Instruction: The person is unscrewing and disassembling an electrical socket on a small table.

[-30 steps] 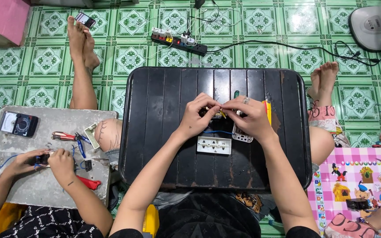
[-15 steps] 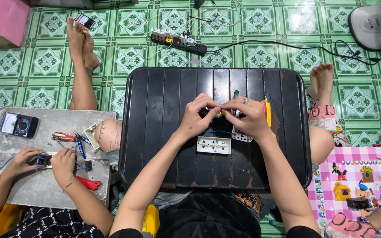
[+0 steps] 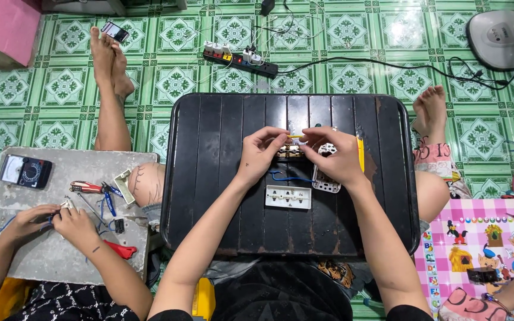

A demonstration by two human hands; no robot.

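Both hands, left and right, are pinching closed on a small brown part above the black surface. It is lying level, long axis running left to right between the fingertips. A white plate is resting just below.

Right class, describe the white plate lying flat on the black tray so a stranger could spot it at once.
Find the black tray in the middle. Just below the left hand and right hand lies a white rectangular socket plate, flat and untouched. Unlike the other white plate under the right hand, it lies crosswise, free.

Bare forearms, black patterned clothing, bare feet
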